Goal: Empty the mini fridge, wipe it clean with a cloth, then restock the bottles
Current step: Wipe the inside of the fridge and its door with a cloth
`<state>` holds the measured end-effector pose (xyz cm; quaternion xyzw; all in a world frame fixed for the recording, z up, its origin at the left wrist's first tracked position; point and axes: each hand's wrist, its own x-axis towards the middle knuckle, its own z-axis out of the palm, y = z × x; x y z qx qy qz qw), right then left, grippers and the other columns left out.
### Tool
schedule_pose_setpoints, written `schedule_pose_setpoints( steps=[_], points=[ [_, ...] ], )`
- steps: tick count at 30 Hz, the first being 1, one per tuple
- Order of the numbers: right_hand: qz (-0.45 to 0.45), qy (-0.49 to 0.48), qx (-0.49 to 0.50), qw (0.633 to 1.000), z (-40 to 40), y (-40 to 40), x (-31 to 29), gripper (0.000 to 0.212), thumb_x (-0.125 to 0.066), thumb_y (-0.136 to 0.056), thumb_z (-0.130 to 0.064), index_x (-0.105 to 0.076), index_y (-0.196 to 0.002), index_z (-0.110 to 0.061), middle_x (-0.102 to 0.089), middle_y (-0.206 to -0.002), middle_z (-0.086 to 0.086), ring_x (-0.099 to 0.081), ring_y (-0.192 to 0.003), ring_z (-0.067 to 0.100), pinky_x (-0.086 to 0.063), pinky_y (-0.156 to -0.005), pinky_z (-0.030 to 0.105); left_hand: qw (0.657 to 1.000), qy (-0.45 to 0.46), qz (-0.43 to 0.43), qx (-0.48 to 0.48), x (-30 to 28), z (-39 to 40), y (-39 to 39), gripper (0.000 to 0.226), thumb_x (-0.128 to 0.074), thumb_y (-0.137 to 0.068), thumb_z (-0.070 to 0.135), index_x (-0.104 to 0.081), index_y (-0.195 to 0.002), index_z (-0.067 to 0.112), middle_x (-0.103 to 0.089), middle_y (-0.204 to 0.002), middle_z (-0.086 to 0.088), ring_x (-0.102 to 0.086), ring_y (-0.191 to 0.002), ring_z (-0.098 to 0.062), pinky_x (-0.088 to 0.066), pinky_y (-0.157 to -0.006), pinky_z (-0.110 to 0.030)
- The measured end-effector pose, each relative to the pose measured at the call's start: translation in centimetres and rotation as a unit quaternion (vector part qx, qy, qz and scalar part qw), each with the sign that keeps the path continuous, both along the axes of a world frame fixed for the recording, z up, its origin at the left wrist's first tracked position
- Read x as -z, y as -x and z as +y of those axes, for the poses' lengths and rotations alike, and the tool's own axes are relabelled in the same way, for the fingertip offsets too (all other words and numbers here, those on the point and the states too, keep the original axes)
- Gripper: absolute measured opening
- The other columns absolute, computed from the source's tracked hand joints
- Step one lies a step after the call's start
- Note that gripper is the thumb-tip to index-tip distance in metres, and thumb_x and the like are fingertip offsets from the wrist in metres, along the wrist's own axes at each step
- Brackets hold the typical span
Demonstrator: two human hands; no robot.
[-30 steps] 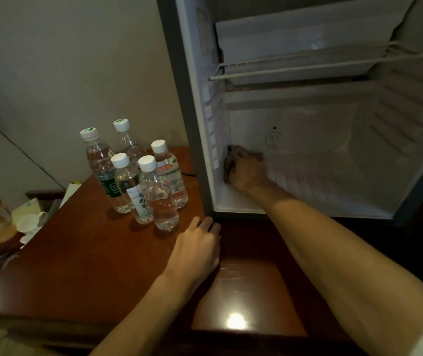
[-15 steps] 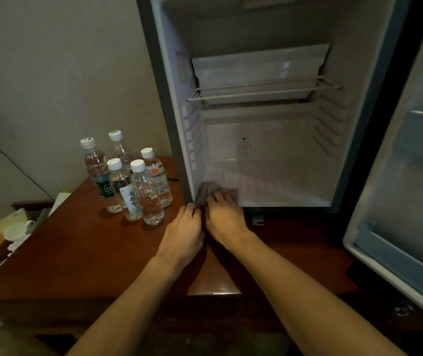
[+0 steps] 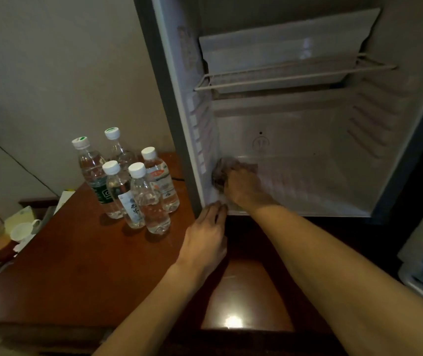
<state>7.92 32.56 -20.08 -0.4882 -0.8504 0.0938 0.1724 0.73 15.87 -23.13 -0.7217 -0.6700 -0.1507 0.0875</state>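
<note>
Cloth (image 3: 220,173) sits bunched on the fridge (image 3: 308,176) floor, in the front-left corner against the side wall, under the right hand (image 3: 243,188), whose fingers press down on it and partly cover it; whether they curl round the fabric or lie flat cannot be told. The left hand (image 3: 205,242) rests relaxed and flat on the table (image 3: 77,265) just outside the fridge, fingertips touching its lower front edge, holding nothing. Five bottles (image 3: 133,181) stand upright in a cluster on the table left of the fridge, close to the left hand. The wire shelf (image 3: 295,75) above the cloth is bare.

The step in hand looks like wiping the floor. To do it well, work the cloth from the corner out along the ribbed floor toward the right wall, then up the side grooves and across the shelf, keeping even pressure. The left hand could brace the fridge frame so the box does not shift. Keep elbows away from the bottles, since they stand packed and would topple together.
</note>
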Motion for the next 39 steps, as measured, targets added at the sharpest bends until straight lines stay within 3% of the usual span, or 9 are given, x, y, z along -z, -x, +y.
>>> schedule_pose_setpoints(
  steps=[6,11,15,19,22,29,33,36,39],
  points=[
    [0.049,-0.036,0.015,0.998,3.2,1.4,-0.2,0.042,-0.048,-0.095,-0.039,-0.06,-0.126,-0.013,-0.063,-0.126,0.013,-0.061,-0.109,0.034,-0.045,-0.096,0.038,1.0,-0.016,0.001,-0.008,-0.1,0.3,0.1,0.068,-0.064,-0.078,0.009,-0.05,-0.145,0.007,-0.053,-0.144,-0.01,-0.052,-0.13,-0.027,-0.052,-0.097,-0.033],
    [0.038,-0.024,0.009,0.999,1.0,0.6,-0.3,0.042,-0.046,-0.095,-0.033,-0.064,-0.122,-0.007,-0.064,-0.124,0.016,-0.061,-0.109,0.034,-0.045,-0.092,0.034,1.0,0.004,0.0,-0.02,-0.5,0.0,-0.5,0.07,-0.064,-0.08,0.01,-0.046,-0.148,0.007,-0.051,-0.145,-0.009,-0.048,-0.133,-0.026,-0.051,-0.101,-0.034],
    [0.032,-0.011,-0.002,0.999,-2.4,-1.0,-0.7,0.035,-0.055,-0.092,-0.029,-0.066,-0.119,-0.008,-0.064,-0.123,0.015,-0.062,-0.11,0.032,-0.048,-0.088,0.031,0.999,0.025,-0.02,-0.038,-1.0,-0.3,-1.1,0.065,-0.063,-0.076,0.01,-0.052,-0.141,0.007,-0.055,-0.137,-0.009,-0.052,-0.125,-0.029,-0.053,-0.094,-0.038],
    [0.033,-0.009,-0.006,0.999,-5.4,-1.8,0.1,0.031,-0.047,-0.097,-0.018,-0.061,-0.122,-0.009,-0.06,-0.131,0.013,-0.058,-0.117,0.03,-0.046,-0.092,0.03,0.995,0.069,-0.016,-0.066,-1.8,-0.6,-1.4,0.046,-0.062,-0.08,0.015,-0.058,-0.126,0.006,-0.053,-0.13,-0.012,-0.054,-0.117,-0.036,-0.051,-0.088,-0.043],
    [0.018,-0.032,0.019,0.999,-6.6,-2.8,0.7,0.031,-0.042,-0.101,-0.019,-0.056,-0.128,-0.012,-0.055,-0.136,0.012,-0.053,-0.123,0.03,-0.043,-0.098,0.033,0.993,0.1,-0.007,-0.068,-2.4,-1.3,-1.6,0.048,-0.061,-0.085,0.017,-0.054,-0.131,0.007,-0.05,-0.135,-0.013,-0.056,-0.114,-0.042,-0.051,-0.086,-0.045],
    [0.023,-0.023,0.013,0.999,-6.2,-3.2,0.6,0.027,-0.049,-0.099,-0.025,-0.062,-0.119,-0.014,-0.06,-0.13,0.012,-0.057,-0.118,0.031,-0.046,-0.092,0.033,0.994,0.092,0.017,-0.061,-2.8,-1.8,-1.3,0.058,-0.059,-0.086,0.017,-0.049,-0.142,0.011,-0.05,-0.14,-0.008,-0.052,-0.122,-0.036,-0.05,-0.089,-0.042],
    [0.045,-0.02,0.0,0.999,-3.6,-2.3,0.0,0.03,-0.059,-0.092,-0.028,-0.063,-0.116,-0.01,-0.066,-0.12,0.015,-0.063,-0.109,0.032,-0.049,-0.087,0.033,0.996,0.073,0.008,-0.052,-2.4,-1.7,-1.0,0.068,-0.057,-0.086,0.018,-0.041,-0.152,0.014,-0.042,-0.152,-0.004,-0.046,-0.134,-0.029,-0.047,-0.101,-0.038],
    [0.07,-0.025,0.007,0.997,-0.9,-1.4,-0.8,0.037,-0.063,-0.088,-0.034,-0.061,-0.121,-0.016,-0.067,-0.119,0.01,-0.065,-0.107,0.029,-0.048,-0.087,0.029,0.997,0.063,0.0,-0.045,-2.2,-1.7,-0.8,0.069,-0.057,-0.088,0.018,-0.037,-0.155,0.015,-0.037,-0.157,-0.003,-0.04,-0.14,-0.025,-0.042,-0.108,-0.036],
    [0.07,0.01,0.02,0.997,1.2,-0.7,-1.7,0.033,-0.06,-0.091,-0.025,-0.062,-0.122,-0.012,-0.066,-0.119,0.01,-0.063,-0.108,0.027,-0.047,-0.087,0.025,0.998,0.057,-0.006,-0.031,-1.9,-1.4,-0.3,0.069,-0.056,-0.089,0.019,-0.036,-0.155,0.017,-0.035,-0.158,-0.001,-0.037,-0.142,-0.023,-0.043,-0.108,-0.035]
  ],
)
